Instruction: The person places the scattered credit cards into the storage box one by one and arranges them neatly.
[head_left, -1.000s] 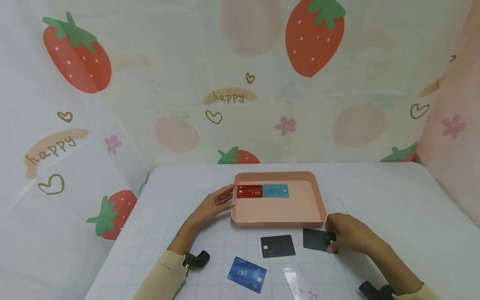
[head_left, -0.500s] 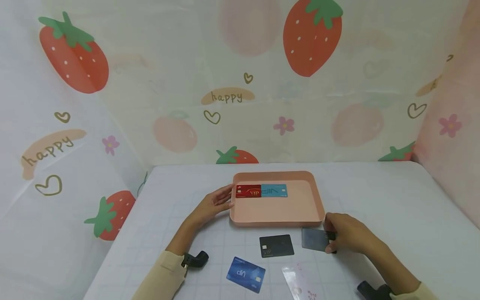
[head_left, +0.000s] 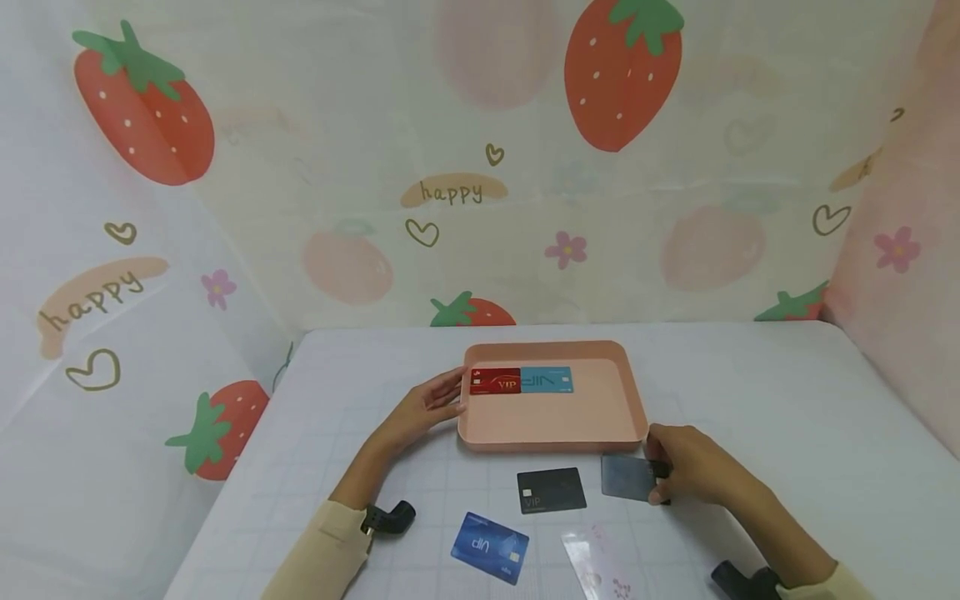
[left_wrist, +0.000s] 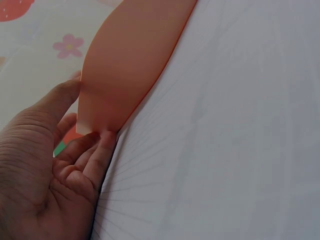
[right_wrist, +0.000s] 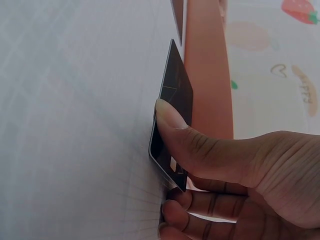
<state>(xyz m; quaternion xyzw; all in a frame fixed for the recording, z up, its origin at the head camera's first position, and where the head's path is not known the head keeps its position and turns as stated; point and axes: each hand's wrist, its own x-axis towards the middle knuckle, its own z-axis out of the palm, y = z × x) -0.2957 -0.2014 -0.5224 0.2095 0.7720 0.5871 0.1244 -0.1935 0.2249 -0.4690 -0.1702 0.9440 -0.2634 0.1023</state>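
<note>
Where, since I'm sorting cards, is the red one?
In the head view, the red card lies inside the tray at left, beside the light-blue card, near the left hand.

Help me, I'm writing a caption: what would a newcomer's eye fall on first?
Probably the big red strawberries printed on the backdrop. Next, the pink tray on the white table, with a red card and a light-blue card inside. By its near right corner, the right hand pinches a dark card.
</note>
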